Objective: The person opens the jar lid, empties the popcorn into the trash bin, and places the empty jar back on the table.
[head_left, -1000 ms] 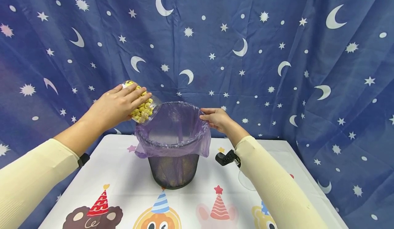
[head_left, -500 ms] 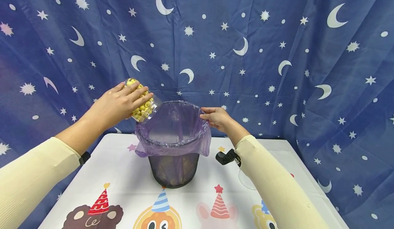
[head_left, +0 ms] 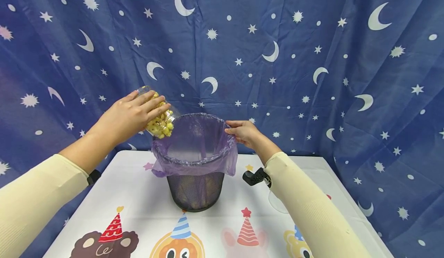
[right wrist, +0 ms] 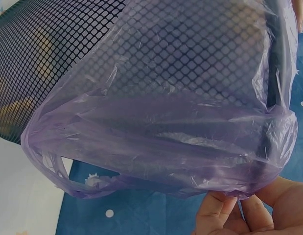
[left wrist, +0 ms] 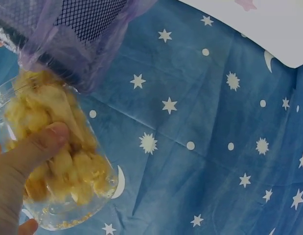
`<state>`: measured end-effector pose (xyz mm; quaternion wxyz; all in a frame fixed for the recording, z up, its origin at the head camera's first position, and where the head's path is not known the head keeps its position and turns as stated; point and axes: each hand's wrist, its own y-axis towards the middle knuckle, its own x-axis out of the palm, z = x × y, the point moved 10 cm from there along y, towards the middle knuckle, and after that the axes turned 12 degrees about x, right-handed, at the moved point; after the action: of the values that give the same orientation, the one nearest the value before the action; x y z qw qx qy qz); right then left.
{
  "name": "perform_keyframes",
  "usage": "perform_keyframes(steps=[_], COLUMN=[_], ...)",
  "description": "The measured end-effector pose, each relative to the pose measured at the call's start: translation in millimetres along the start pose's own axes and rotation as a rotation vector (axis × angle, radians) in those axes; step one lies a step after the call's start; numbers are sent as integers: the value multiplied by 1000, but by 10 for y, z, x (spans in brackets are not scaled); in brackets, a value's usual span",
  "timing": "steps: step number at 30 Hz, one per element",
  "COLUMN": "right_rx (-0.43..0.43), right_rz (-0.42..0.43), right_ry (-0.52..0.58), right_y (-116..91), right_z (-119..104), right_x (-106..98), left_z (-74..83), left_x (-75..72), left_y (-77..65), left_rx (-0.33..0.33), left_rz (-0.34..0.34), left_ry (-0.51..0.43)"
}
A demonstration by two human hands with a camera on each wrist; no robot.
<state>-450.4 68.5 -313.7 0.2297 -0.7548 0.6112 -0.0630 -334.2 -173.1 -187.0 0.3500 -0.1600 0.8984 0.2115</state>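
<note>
My left hand (head_left: 121,119) grips a clear jar (left wrist: 58,213) of yellow popcorn (head_left: 161,128), tilted with its mouth down at the left rim of a black mesh wastebasket (head_left: 195,192). In the left wrist view the popcorn lies bunched towards the mouth, and crumbs show at the jar's base. A purple bin liner (head_left: 194,169) lines the basket and folds over its rim. On the opposite side, my right hand (head_left: 244,133) pinches the rim through the liner. Some yellowish pieces (right wrist: 16,110) show through the mesh low in the basket.
The wastebasket stands upright on a table with a white cartoon-print cloth (head_left: 138,196). A clear round-edged thing (head_left: 275,205) lies partly hidden behind the right sleeve. Behind the table hangs a blue curtain (head_left: 222,57) with moons and stars.
Popcorn inside the jar has slid down towards the mouth, leaving clear plastic at the base. The jar's base has risen slightly. The right hand and wastebasket stay in place.
</note>
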Motion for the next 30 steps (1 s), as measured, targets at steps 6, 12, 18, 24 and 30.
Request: perform_keyframes(steps=[6,12,18,24,30], right_rx=[0,-2,0,-1,-7], right_rz=[1,2,6,8,6], right_ry=[-2,0,-2,0,-1], right_y=[-5,-10,-2,1,3], right_z=[-1,2,9,10,4], right_x=[0,0,-5,-8,3], left_z=[-6,2,8,13,11], left_x=[42,63,61,51,30], left_y=[-19,-14,-15,-18,-21], left_rx=[-19,-18,-12,-9,-5], left_rz=[-47,-72,-62,-60,-41], left_ry=[-5,-6,-2,-10,3])
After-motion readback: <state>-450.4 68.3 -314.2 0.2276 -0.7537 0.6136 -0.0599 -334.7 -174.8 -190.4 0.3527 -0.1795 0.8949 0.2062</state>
